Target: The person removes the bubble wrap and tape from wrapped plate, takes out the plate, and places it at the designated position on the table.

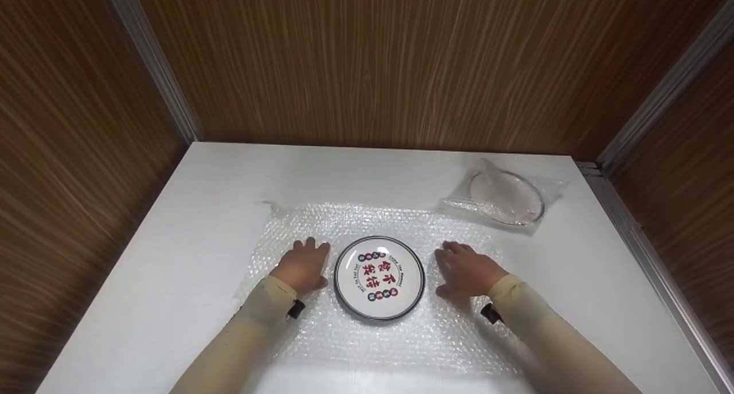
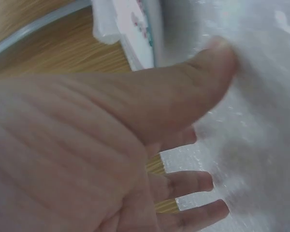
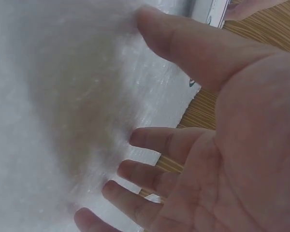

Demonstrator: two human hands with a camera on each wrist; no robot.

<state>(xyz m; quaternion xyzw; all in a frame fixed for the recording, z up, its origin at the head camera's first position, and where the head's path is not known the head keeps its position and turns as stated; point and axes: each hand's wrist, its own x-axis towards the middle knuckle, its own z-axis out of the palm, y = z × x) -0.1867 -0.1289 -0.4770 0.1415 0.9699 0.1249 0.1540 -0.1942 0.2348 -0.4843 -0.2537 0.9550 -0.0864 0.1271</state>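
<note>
A round white plate (image 1: pixel 379 278) with a dark rim and red and dark lettering lies face up on a sheet of bubble wrap (image 1: pixel 367 348). To its left, my left hand (image 1: pixel 304 266) touches the wrap with spread fingertips, apart from the plate. On the other side my right hand (image 1: pixel 467 270) does likewise, its fingers spread. In the left wrist view the thumb (image 2: pixel 203 77) and fingertips meet the bubble wrap (image 2: pixel 261 145). The right wrist view shows the fingertips against the wrap (image 3: pixel 63 121), with nothing gripped.
At the back right lies another round plate-like item (image 1: pixel 507 196) inside clear bubble wrap, partly on or beside the sheet's corner. The white table (image 1: pixel 143 239) is bounded by wood-grain panels (image 1: pixel 367 67) at the back and sides.
</note>
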